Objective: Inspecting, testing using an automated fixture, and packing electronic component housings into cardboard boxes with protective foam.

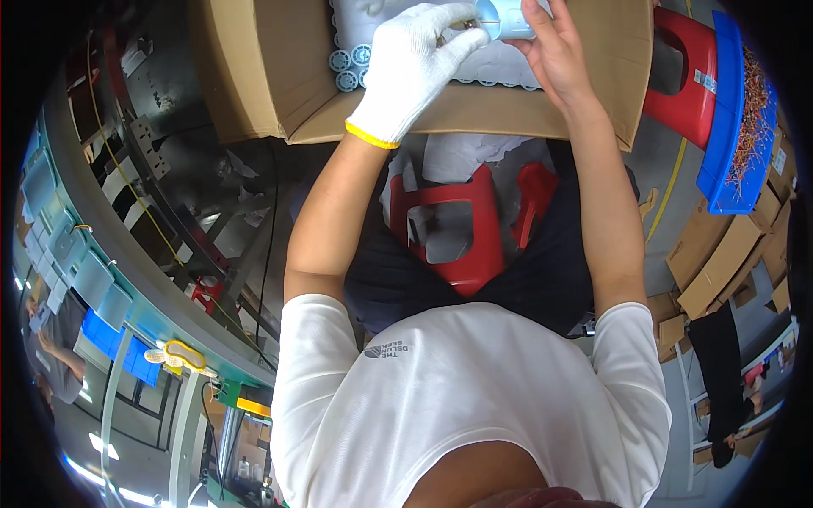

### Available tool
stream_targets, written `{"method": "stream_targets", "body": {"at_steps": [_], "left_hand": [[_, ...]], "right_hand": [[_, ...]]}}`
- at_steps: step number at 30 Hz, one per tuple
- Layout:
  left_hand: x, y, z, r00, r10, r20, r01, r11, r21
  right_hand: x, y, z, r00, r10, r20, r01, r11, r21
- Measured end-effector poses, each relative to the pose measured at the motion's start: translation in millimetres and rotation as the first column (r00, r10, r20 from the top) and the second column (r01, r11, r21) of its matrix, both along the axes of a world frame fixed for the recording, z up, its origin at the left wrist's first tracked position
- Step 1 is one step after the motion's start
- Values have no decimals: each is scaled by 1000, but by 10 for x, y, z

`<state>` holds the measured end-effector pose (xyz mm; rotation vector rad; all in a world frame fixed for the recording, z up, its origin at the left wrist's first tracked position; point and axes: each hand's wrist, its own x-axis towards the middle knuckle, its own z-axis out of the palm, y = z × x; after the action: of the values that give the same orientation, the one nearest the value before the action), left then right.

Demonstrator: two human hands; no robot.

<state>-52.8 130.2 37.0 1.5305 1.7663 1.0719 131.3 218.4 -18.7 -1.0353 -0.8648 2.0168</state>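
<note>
My right hand (555, 52), bare, grips a light blue plastic cylinder (511, 20) over the open cardboard box at the top of the view. My left hand (413, 69) wears a white knit glove with a yellow cuff. Its thumb and fingers close together at the cylinder's left end, around something small and dark that I cannot make out. Beneath my hands the cardboard box (500, 124) holds light blue round parts (347, 80) with spoked ends, lined up along its sides, and white sheet material lies among them.
Red plastic stools stand between my legs (483, 233) and at the right (690, 80). On the right one rests a blue tray (720, 182) of thin reddish wire-like pieces. Flattened cardboard (720, 262) lies beyond. A curved conveyor rail (169, 296) runs along the left; other people are farther off.
</note>
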Motion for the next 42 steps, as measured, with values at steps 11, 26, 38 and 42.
{"method": "stream_targets", "body": {"at_steps": [11, 26, 38, 42], "left_hand": [[55, -19, 37, 943, 21, -332, 3, 997, 73], [33, -43, -296, 969, -51, -241, 90, 984, 156], [-14, 21, -138, 954, 102, 281, -32, 969, -244], [34, 23, -176, 809, 97, 580, 58, 968, -243]], "right_hand": [[-4, -65, 69, 975, 193, -110, -210, 963, -170], [-80, -148, 69, 965, 229, -131, -258, 924, -283], [-64, -105, 114, 929, 264, -259, -323, 920, -223], [-27, -127, 84, 925, 259, -277, -320, 925, -205]]}}
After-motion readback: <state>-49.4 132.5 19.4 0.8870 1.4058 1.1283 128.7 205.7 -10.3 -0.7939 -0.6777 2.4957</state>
